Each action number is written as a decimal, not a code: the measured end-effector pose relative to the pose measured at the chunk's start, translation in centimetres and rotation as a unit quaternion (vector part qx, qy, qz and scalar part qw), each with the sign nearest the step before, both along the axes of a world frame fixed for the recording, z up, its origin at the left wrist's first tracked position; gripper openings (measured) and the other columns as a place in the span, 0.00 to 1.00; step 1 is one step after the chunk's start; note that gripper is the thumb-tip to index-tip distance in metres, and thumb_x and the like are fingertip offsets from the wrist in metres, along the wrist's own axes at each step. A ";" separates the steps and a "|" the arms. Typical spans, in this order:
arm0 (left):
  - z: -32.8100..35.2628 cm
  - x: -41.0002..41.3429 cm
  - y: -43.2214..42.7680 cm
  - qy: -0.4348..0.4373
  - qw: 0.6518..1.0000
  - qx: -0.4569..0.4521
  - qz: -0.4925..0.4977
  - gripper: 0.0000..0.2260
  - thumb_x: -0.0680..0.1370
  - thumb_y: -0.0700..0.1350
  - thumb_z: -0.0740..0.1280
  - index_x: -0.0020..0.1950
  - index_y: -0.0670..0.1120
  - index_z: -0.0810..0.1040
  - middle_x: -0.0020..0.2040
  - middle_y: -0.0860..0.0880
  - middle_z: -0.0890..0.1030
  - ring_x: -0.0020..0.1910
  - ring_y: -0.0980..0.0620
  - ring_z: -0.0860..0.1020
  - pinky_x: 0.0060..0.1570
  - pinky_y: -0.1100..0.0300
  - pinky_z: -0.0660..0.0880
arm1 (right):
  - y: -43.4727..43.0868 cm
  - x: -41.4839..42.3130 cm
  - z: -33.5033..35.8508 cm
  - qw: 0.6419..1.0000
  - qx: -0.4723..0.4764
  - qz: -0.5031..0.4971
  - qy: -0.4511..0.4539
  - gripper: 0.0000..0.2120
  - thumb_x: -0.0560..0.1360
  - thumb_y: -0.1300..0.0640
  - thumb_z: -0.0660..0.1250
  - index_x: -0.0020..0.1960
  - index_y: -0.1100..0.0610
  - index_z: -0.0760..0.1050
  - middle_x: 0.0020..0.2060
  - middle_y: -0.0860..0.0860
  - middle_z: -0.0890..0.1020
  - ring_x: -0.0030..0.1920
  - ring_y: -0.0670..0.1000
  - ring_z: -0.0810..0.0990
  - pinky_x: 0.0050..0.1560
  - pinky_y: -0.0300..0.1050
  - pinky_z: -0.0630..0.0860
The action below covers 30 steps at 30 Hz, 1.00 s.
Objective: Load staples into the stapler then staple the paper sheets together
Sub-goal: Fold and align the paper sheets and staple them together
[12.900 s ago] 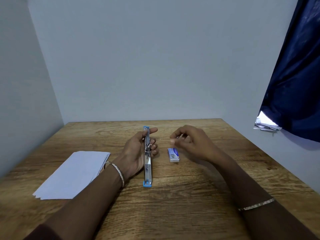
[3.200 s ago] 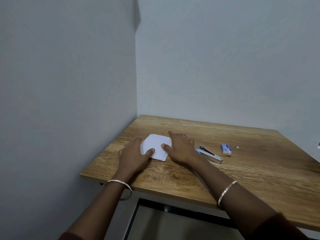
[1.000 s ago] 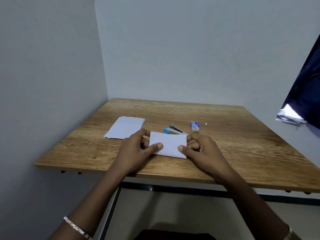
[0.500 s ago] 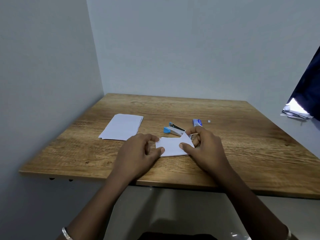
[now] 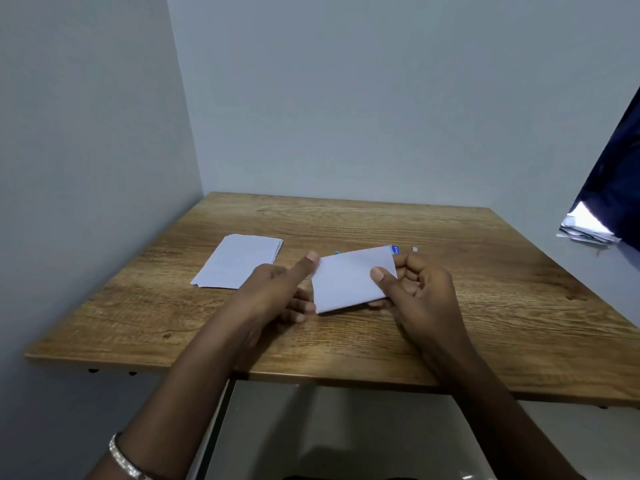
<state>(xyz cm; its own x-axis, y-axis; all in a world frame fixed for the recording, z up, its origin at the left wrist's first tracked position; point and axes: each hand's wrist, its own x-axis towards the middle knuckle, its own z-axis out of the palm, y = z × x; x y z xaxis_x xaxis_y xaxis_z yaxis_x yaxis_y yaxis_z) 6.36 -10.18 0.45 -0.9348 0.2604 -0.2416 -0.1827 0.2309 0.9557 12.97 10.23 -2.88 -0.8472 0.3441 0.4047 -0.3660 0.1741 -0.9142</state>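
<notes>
A small set of white paper sheets [image 5: 348,278] is lifted above the wooden table [image 5: 485,289], tilted toward me. My right hand [image 5: 419,292] grips its right edge, thumb on top. My left hand [image 5: 277,292] touches its left edge with thumb and fingertips. The sheets hide nearly all of the stapler; only a blue tip [image 5: 337,252] shows above their top edge. A corner of the blue staple box [image 5: 395,250] peeks out at the sheets' upper right.
A second pile of white sheets [image 5: 239,261] lies on the table to the left. A tiny loose staple strip [image 5: 415,249] lies right of the box. Walls close the left and back. A dark curtain [image 5: 616,181] hangs at the right.
The small set of sheets has been raised off the table and tilted up, now covering the stapler. My right hand holds it at the right edge; my left hand's grip has loosened.
</notes>
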 end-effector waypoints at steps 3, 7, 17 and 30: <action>0.9 0.4 0.5 -0.099 0.989 0.111 0.000 0.31 0.75 0.65 0.69 0.62 0.39 0.77 0.55 0.37 0.83 0.46 0.42 0.86 0.44 0.51 0.85 | -0.2 0.0 0.4 0.998 0.009 0.017 0.068 0.05 0.79 0.60 0.71 0.53 0.53 0.83 0.45 0.53 0.87 0.47 0.53 0.87 0.45 0.46 0.83; 1.1 0.7 1.8 -0.114 0.979 0.161 0.054 0.30 0.77 0.62 0.68 0.64 0.37 0.76 0.54 0.38 0.80 0.44 0.44 0.80 0.40 0.52 0.85 | -0.5 0.0 1.0 0.990 -0.030 0.036 0.135 0.06 0.77 0.59 0.72 0.53 0.59 0.81 0.47 0.54 0.87 0.49 0.52 0.87 0.48 0.43 0.81; 3.5 -2.4 3.1 -0.127 0.923 0.359 0.062 0.04 0.77 0.27 0.66 0.47 0.32 0.80 0.36 0.39 0.86 0.35 0.45 0.87 0.33 0.50 0.85 | 1.0 -2.3 4.5 0.979 0.125 0.033 0.158 0.01 0.76 0.58 0.72 0.47 0.54 0.82 0.41 0.47 0.85 0.42 0.49 0.83 0.42 0.46 0.78; 1.1 -8.9 7.3 0.066 0.959 0.277 0.014 0.10 0.77 0.32 0.67 0.57 0.39 0.81 0.44 0.38 0.87 0.34 0.47 0.85 0.36 0.58 0.82 | 5.3 -12.5 3.4 0.997 -0.043 -0.055 -0.034 0.05 0.74 0.59 0.76 0.44 0.60 0.84 0.47 0.61 0.87 0.54 0.65 0.84 0.55 0.65 0.81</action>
<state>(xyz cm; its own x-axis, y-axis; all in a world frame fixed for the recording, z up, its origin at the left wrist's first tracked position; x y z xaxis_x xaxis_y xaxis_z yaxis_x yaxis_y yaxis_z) -2.56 -2.91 1.52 -0.9564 0.2883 0.0474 -0.0501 -0.3215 0.9456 0.42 15.50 0.53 -0.8263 0.4682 0.3131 -0.2862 0.1297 -0.9494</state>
